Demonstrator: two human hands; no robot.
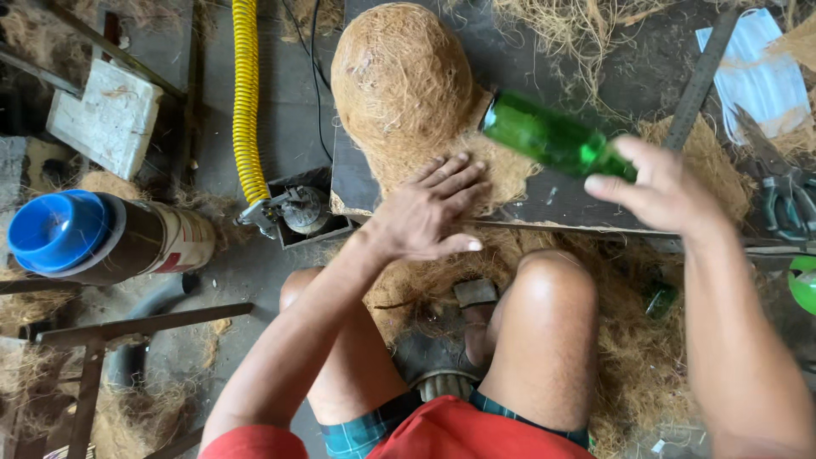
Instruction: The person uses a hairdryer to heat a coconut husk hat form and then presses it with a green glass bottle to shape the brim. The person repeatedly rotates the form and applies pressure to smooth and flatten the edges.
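Below, I am watching one left hand (pixel 427 212) pressing flat, fingers spread and open, on a ragged mat of brown coconut fibre (pixel 493 170) at the edge of a dark workboard (pixel 544 200). Just beyond those fingertips one rounded, dome-shaped fibre form (pixel 399 81) is rising, coarse and hairy. My right hand (pixel 659 191) is gripping one smooth green glass bottle (pixel 551 136), fingers closed around its neck end, the bottle's base tilting toward the dome and hovering just above the mat, close to the left fingertips. Loose fibre is lying under both knees. Off to the left of the left fingers, one ribbed yellow hose (pixel 246 102) is running down to a small metal fitting, and one cylindrical container with a blue plastic cap (pixel 59 231) is lying on its side. Right of the right fingers, one flat metal bar (pixel 701 76) is leaning.
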